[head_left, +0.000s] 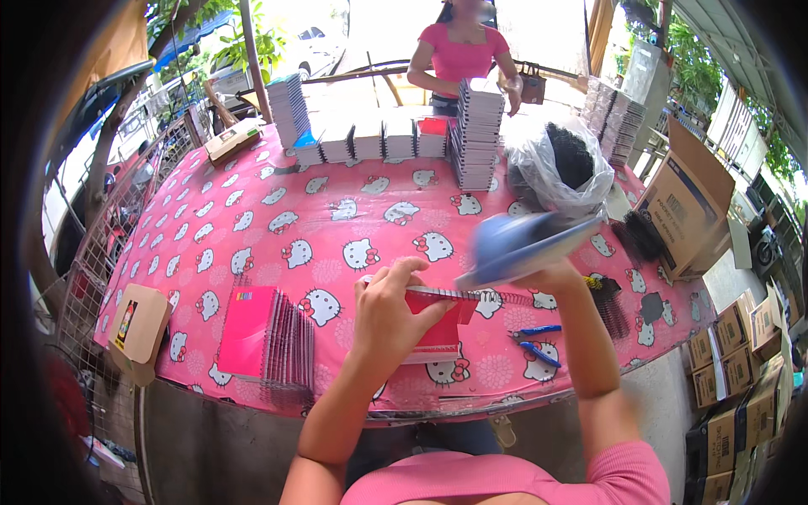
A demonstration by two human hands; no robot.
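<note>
My left hand (391, 303) grips the bound edge of a red notebook (436, 330), thumb on one side and fingers on the other. A dark wire spiral (505, 297) runs along that edge and sticks out past it to the right. My right hand (551, 276) holds a blue-and-white, flattish thing (526, 246) above the spiral. Motion smears that thing, so its kind is unclear, and it covers part of the hand. Blue-handled pliers (539, 347) lie right of the notebook. To its left is a stack of pink spiral notebooks (265, 337).
Stacks of notebooks (477, 139) line the table's far side, where a person (463, 55) in pink stands. A plastic bag of black spirals (560, 168) sits far right, by an open cardboard box (686, 202). Another carton (139, 330) rests at the left edge.
</note>
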